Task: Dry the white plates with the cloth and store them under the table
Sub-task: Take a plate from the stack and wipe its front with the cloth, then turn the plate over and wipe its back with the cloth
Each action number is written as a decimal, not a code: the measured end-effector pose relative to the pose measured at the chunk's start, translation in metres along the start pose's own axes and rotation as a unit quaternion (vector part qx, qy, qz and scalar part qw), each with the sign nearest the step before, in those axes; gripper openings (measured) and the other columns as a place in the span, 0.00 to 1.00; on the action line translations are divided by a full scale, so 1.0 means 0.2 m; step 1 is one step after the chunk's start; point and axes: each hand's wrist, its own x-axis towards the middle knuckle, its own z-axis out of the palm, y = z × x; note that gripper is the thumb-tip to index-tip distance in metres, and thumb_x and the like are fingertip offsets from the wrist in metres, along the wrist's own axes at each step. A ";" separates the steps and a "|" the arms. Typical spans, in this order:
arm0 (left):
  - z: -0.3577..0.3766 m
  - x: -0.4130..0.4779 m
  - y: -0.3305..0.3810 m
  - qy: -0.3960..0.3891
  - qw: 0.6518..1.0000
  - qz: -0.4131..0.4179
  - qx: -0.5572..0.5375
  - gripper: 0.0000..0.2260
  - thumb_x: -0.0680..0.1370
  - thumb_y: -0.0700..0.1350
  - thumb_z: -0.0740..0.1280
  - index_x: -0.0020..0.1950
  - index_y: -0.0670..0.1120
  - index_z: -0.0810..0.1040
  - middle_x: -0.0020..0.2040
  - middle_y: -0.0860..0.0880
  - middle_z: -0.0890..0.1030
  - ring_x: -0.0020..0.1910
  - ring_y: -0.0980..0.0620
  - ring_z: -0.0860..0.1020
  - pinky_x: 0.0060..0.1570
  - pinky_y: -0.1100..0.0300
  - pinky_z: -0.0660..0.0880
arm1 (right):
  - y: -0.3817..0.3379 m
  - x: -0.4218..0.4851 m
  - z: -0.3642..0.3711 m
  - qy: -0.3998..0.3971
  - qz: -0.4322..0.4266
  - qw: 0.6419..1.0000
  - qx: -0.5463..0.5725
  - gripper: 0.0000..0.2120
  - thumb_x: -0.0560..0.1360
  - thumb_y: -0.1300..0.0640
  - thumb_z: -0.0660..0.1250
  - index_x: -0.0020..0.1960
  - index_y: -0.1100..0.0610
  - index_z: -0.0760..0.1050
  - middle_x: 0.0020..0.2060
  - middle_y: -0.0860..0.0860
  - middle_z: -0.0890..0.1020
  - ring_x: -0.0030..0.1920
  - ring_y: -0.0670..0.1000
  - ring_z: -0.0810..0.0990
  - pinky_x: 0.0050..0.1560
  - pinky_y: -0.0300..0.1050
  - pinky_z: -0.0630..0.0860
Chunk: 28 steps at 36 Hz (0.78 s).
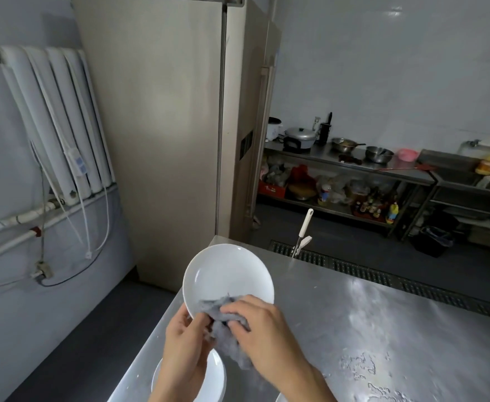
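A white radiator (55,120) hangs on the left wall, with pipes (20,227) and loose cables below it. Just right of it stands a tall beige refrigerator (157,126). A dark floor grate (383,278) runs across the floor to the right, and a white-handled tool (306,224) stands upright near its left end. Against the far wall, a steel counter (397,169) carries a rice cooker (274,128), a lidded pot (300,136), a metal bowl (378,154), a pink basin (407,154) and a red fly swatter (406,168). Bottles (371,206) crowd its lower shelf.

A single head-worn camera is looking forward and steeply down, sitting close above the hands (226,340) and the worktop (368,314), taking in the far wall
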 end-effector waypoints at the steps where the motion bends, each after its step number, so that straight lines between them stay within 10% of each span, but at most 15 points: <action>1: -0.02 0.00 0.00 0.000 1.000 -0.003 -0.004 0.16 0.82 0.30 0.61 0.56 0.43 0.86 0.54 0.35 0.87 0.49 0.38 0.87 0.41 0.50 0.86 | 0.03 0.00 -0.02 0.014 0.007 1.000 -0.025 0.14 0.77 0.58 0.68 0.58 0.42 0.80 0.54 0.37 0.79 0.52 0.40 0.78 0.53 0.29 0.73; 5: -0.09 0.01 0.02 0.014 1.000 -0.016 0.009 0.19 0.81 0.28 0.59 0.62 0.43 0.84 0.52 0.36 0.86 0.42 0.45 0.87 0.38 0.52 0.84 | 0.20 0.02 -0.10 0.071 0.067 0.987 -0.127 0.12 0.78 0.58 0.68 0.54 0.41 0.80 0.48 0.37 0.75 0.50 0.43 0.74 0.51 0.37 0.73; 10: -0.15 0.02 0.03 0.010 0.999 -0.042 -0.004 0.19 0.80 0.28 0.56 0.61 0.39 0.83 0.53 0.36 0.86 0.44 0.43 0.87 0.36 0.52 0.84 | 0.26 0.07 -0.11 0.132 0.194 0.957 0.172 0.11 0.78 0.59 0.70 0.47 0.41 0.77 0.49 0.45 0.80 0.48 0.39 0.80 0.43 0.33 0.76; 14: -0.15 0.01 0.03 -0.001 0.998 -0.055 -0.005 0.18 0.80 0.28 0.55 0.59 0.37 0.82 0.54 0.34 0.86 0.45 0.41 0.87 0.36 0.52 0.84 | 0.26 0.06 -0.08 0.132 0.244 0.845 0.457 0.07 0.79 0.60 0.71 0.55 0.51 0.79 0.51 0.55 0.86 0.52 0.57 0.86 0.50 0.55 0.83; 21: -0.15 -0.01 0.02 -0.029 0.994 -0.060 0.083 0.18 0.82 0.29 0.56 0.63 0.39 0.81 0.55 0.35 0.86 0.49 0.39 0.87 0.40 0.50 0.85 | 0.25 0.02 -0.04 0.125 0.264 0.807 0.514 0.18 0.75 0.66 0.74 0.61 0.60 0.73 0.51 0.59 0.86 0.53 0.61 0.86 0.56 0.61 0.82; 25: -0.14 0.00 0.02 -0.020 0.983 -0.012 0.180 0.23 0.82 0.31 0.61 0.66 0.55 0.83 0.57 0.44 0.87 0.53 0.45 0.87 0.43 0.49 0.85 | 0.27 0.01 -0.02 0.139 0.300 0.811 0.483 0.15 0.73 0.72 0.71 0.57 0.61 0.74 0.45 0.60 0.86 0.47 0.63 0.87 0.49 0.64 0.84; 28: -0.17 0.00 0.02 -0.037 0.960 0.093 0.264 0.35 0.78 0.49 0.77 0.77 0.71 0.64 0.75 0.61 0.74 0.71 0.57 0.77 0.56 0.62 0.82 | 0.30 0.00 -0.01 0.142 0.322 0.803 0.482 0.14 0.73 0.72 0.70 0.55 0.61 0.75 0.44 0.63 0.86 0.46 0.65 0.86 0.41 0.57 0.84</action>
